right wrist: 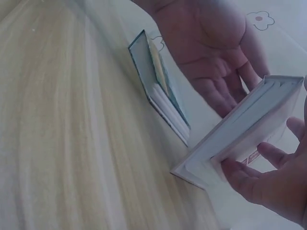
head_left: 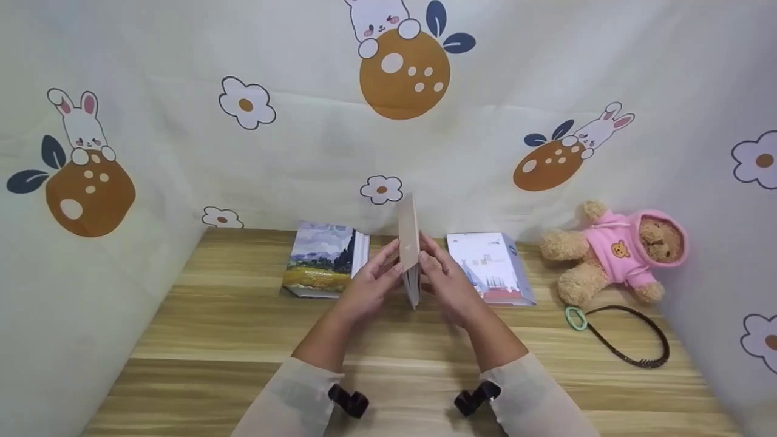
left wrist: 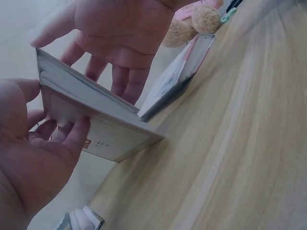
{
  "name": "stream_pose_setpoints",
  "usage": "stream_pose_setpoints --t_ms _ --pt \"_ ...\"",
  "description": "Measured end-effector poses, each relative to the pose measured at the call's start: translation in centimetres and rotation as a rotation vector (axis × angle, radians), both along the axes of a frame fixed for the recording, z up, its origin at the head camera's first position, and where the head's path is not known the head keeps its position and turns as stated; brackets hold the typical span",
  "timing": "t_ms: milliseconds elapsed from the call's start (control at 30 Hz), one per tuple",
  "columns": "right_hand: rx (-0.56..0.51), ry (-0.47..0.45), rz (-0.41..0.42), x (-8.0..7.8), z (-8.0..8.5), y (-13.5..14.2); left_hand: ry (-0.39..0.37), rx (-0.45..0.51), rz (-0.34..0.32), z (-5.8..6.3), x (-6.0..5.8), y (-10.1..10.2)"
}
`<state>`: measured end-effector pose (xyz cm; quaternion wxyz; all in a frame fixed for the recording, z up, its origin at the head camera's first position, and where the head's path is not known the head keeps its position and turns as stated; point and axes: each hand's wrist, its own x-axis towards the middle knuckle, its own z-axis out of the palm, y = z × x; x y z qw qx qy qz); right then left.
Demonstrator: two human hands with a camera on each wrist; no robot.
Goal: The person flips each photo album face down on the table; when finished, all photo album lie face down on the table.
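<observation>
A beige hardcover book (head_left: 409, 233) stands on edge near the back middle of the wooden table, between my two hands. From the left, my left hand (head_left: 369, 284) holds it, with thumb and fingertips against the cover. My right hand (head_left: 450, 284) holds the opposite side in a similar way. In the left wrist view the pale page edges (left wrist: 86, 86) show between the covers, and a lower corner meets the tabletop. Small print marks the cover (left wrist: 112, 141) there. The right wrist view shows a narrow gap between the cover and the pages (right wrist: 240, 124).
Left of the hands lies a thick book with a painted landscape cover (head_left: 318, 258). A white illustrated book (head_left: 485, 267) lies to the right. Farther right are a teddy bear in a pink hoodie (head_left: 619, 249), a dark headband (head_left: 658, 340) and a green hair tie (head_left: 568, 317). Patterned cloth (head_left: 291, 164) encloses the table.
</observation>
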<state>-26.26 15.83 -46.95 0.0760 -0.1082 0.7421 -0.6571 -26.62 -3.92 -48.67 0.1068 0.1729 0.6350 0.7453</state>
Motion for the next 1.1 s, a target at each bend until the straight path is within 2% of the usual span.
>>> stream_pose_setpoints --t_ms 133,300,600,667,800,900,1000,1100 --pt "-0.037 -0.060 0.018 0.0 0.1 0.1 -0.073 0.028 -0.037 0.0 0.1 0.1" --pt "-0.029 -0.085 0.018 0.0 -0.2 0.1 -0.118 0.067 -0.060 -0.2 0.1 -0.2" --pt "-0.024 -0.107 0.031 -0.1 -0.6 -0.1 -0.094 -0.015 0.004 -0.6 -0.1 -0.6" --pt "-0.027 -0.090 0.017 -0.2 -0.4 0.1 -0.083 -0.057 0.033 -0.7 -0.1 -0.5" --pt "-0.086 0.011 -0.058 -0.5 0.0 0.6 -0.035 -0.207 0.103 -1.0 -0.1 -0.3" --pt "-0.139 0.068 -0.099 -0.6 0.3 0.9 -0.039 -0.316 0.136 -1.2 0.0 -0.1" --pt "-0.157 0.063 -0.099 -0.7 0.6 1.2 -0.073 -0.365 0.137 -1.5 0.1 0.0" --pt "-0.138 0.055 -0.098 -0.7 0.9 1.5 -0.094 -0.373 0.135 -1.7 0.0 0.0"
